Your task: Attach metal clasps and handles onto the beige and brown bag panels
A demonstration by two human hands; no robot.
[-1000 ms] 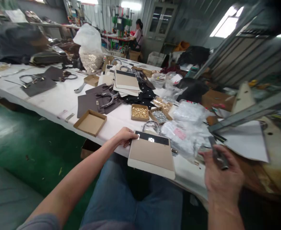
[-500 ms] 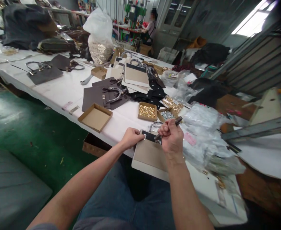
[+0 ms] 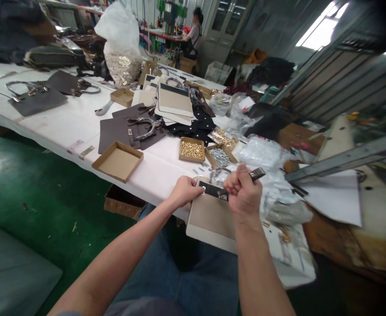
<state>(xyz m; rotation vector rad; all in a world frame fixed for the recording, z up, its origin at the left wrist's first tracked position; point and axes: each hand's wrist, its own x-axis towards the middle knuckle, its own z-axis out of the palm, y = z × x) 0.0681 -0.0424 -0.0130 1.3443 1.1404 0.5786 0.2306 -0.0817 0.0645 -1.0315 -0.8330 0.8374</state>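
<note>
A worker seated at a crowded surface pins a beige panel at its upper left corner with the left hand, thumb pressed on top beside a small metal fitting, a clamp that appears meant to stop the sheet from sliding. The right hand, apart from the left, is closed in a fist around a dark tool. One end juts out above the fist; the other slants down to a second fitting on the panel's dark strip, a grip that likely suits careful aim. The panel lies between the hands, its near edge reaching over the worker's lap, probably for closeness. Just beyond the hands sit gold pieces and silver pieces, boxed apart, perhaps to keep them sorted within reach. A shallow box stands to the left hand's outer side; plastic bags crowd past the right. Farther ahead of the left hand, more beige panels lie stacked, seemingly to save room.
</note>
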